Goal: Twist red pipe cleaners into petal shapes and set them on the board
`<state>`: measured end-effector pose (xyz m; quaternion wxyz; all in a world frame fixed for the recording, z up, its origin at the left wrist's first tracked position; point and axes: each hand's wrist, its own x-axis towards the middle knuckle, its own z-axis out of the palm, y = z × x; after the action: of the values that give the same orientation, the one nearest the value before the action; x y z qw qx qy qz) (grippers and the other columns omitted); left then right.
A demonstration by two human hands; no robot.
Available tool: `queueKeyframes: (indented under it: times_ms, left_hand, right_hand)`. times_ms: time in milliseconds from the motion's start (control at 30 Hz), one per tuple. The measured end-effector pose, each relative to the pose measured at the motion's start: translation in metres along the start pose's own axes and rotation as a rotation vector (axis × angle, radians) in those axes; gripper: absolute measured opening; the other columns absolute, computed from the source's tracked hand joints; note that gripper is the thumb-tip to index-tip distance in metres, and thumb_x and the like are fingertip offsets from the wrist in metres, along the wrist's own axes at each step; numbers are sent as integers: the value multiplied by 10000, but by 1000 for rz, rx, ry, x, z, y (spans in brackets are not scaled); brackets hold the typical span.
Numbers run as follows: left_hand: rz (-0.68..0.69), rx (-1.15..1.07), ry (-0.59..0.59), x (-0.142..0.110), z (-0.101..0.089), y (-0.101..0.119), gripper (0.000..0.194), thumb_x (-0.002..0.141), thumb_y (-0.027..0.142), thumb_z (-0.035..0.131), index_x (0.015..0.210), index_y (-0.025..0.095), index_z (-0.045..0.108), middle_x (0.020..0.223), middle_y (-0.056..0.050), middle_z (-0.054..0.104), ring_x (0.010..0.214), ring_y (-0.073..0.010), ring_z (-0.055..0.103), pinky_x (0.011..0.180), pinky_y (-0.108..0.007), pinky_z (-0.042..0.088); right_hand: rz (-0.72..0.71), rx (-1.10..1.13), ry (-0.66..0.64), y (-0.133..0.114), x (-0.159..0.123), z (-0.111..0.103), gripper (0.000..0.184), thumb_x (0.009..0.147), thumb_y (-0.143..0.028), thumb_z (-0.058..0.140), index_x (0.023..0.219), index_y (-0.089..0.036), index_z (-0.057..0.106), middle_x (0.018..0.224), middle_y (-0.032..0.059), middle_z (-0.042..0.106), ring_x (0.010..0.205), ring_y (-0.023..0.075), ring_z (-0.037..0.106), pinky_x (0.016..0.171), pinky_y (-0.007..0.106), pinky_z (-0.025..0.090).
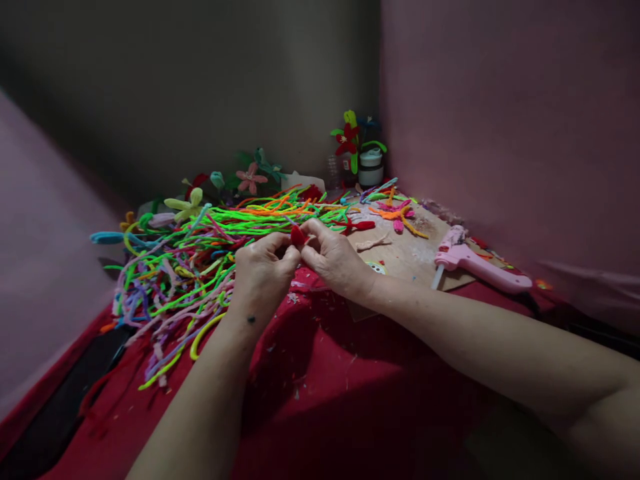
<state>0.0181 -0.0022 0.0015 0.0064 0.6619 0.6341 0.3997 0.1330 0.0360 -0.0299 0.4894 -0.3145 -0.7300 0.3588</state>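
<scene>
Between my two hands is a small red pipe-cleaner piece [299,235], bent into a rounded petal-like shape. My left hand [267,270] pinches it from the left with thumb and forefinger. From the other side my right hand [337,260] grips it, its thumb and forefinger pressed close together. My fingertips nearly meet and hide the lower part of the piece. Just beyond them lies a heap of loose pipe cleaners [245,220], mostly green and orange. A red pipe-cleaner piece [363,227] rests right of my right hand.
A pink hot glue gun [485,267] lies on a tan board [425,257] at right. Finished pipe-cleaner flowers [251,179] stand at the back, near a lidded cup [371,168]. A dark flat object [70,393] lies at left on the red cloth [320,387], which is strewn with fluff.
</scene>
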Motion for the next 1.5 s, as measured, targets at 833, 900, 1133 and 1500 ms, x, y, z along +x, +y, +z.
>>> queueKeyframes:
  times_ms: [833, 900, 1133, 1500]
  left_hand:
    - [-421, -778, -334, 12, -9, -9, 69, 574, 190, 605, 589, 162, 544, 388, 70, 428, 291, -52, 335, 289, -176, 246]
    - [-353, -674, -263, 10, -7, -6, 60, 597, 203, 592, 583, 159, 554, 388, 65, 447, 307, -62, 370, 310, -184, 275]
    - [-211, -450, -110, 4, 1, 2, 60, 647, 211, 572, 624, 155, 568, 395, 70, 465, 344, -64, 392, 362, -185, 299]
    - [-48, -275, -56, 4, 11, -9, 55, 667, 212, 563, 701, 173, 583, 563, 41, 542, 449, -82, 483, 450, -201, 384]
  right_hand:
    - [134, 412, -80, 3, 9, -1, 78, 718, -226, 522, 693, -154, 506, 604, -36, 487, 537, 74, 426, 528, 217, 357]
    - [169, 435, -2, 4, 9, 0, 83, 710, -229, 544, 705, -156, 504, 618, -37, 497, 548, 75, 438, 535, 217, 365]
    - [183, 309, 110, 6, 10, -1, 105, 678, -214, 553, 606, -147, 515, 587, -32, 498, 556, 77, 427, 553, 232, 343]
    - [233, 431, 128, 7, 10, 0, 91, 604, -192, 501, 526, -150, 481, 503, -52, 437, 501, 66, 374, 504, 227, 289]
